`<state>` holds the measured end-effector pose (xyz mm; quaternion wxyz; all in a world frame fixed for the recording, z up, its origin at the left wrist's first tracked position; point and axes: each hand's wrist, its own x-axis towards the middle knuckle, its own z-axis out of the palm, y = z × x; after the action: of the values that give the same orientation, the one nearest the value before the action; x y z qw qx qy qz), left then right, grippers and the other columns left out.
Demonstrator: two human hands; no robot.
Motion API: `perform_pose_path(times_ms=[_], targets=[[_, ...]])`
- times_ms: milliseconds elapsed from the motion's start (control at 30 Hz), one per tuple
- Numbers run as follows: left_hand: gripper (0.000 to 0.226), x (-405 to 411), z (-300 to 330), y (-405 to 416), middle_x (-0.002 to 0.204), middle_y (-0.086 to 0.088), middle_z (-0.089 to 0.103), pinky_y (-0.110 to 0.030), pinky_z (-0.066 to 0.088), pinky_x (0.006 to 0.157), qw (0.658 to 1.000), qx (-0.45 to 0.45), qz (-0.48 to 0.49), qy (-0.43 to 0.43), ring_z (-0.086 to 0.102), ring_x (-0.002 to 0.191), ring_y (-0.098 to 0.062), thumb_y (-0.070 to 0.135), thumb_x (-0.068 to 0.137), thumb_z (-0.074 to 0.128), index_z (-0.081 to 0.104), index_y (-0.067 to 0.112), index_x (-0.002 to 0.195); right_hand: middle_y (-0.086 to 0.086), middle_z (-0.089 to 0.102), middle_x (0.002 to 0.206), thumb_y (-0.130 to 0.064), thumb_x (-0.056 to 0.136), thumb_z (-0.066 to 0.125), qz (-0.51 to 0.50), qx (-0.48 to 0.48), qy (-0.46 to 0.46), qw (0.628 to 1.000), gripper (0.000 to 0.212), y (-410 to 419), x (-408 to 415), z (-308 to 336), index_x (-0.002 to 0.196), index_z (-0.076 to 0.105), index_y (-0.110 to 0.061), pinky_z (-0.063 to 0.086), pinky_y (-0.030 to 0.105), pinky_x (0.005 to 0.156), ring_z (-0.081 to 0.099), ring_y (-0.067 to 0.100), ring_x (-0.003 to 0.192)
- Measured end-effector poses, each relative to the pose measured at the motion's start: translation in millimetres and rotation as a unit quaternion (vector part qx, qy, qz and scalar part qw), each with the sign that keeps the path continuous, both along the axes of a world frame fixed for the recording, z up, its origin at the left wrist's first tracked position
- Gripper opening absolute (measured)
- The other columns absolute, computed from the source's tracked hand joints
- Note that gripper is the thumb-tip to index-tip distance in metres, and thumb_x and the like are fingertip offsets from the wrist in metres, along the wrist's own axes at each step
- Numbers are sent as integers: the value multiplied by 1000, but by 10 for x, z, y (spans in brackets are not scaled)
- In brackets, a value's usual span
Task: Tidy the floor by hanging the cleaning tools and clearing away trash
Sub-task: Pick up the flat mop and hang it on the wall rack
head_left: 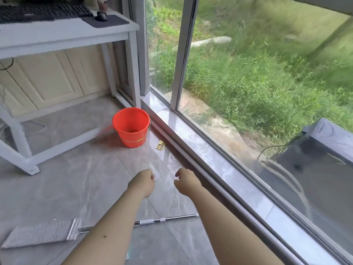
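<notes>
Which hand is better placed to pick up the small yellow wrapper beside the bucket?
Probably the right hand: the small yellow wrapper lies near the window sill, on its side; the left hand sits slightly farther.

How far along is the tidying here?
Nothing looks done yet. The flat mop lies on the floor, unhung, and a small yellow wrapper lies beside the red bucket. The left hand and right hand are extended towards the bucket, fingers curled, apparently holding nothing.

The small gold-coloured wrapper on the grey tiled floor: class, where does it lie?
In the head view, the small gold-coloured wrapper lies flat on the floor just right of the orange plastic bucket, against the foot of the window sill, beyond both hands.
</notes>
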<state>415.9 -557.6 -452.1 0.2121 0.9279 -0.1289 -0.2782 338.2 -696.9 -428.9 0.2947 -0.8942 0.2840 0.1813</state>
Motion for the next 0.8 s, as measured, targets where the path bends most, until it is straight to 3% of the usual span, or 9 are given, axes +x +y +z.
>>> perform_pose_path(times_ms=[267,400,567,800], targets=[[10,200,-1447,-281,114,-3,63,-28,46,82,997,23,-61,29,59,103,-25,18,93,39,48,22,92,8,55,130,-13,88,44,-56,39,50,996,38,-311,189,-1372,125,53,-12,43,26,88,56,25,118],[12,148,-2498,-452,112,-3,64,-30,46,83,995,38,-78,43,59,103,-25,16,91,38,48,22,91,9,57,129,-13,89,44,-77,51,67,993,37,-444,159,-2384,124,55,-11,44,27,94,56,26,117],[23,37,-3696,-553,116,-2,63,-26,42,77,994,49,-84,58,58,99,-24,19,92,39,55,17,109,10,56,131,-12,89,43,-105,69,82,989,36,-421,35,-3512,123,56,-12,45,33,100,55,27,121],[24,-93,-5004,-587,115,-1,63,-27,43,79,991,41,-105,66,60,102,-23,19,91,40,53,19,111,11,58,130,-9,88,44,-111,62,103,986,38,-396,-134,-4818,123,59,-15,47,31,99,56,28,120]])
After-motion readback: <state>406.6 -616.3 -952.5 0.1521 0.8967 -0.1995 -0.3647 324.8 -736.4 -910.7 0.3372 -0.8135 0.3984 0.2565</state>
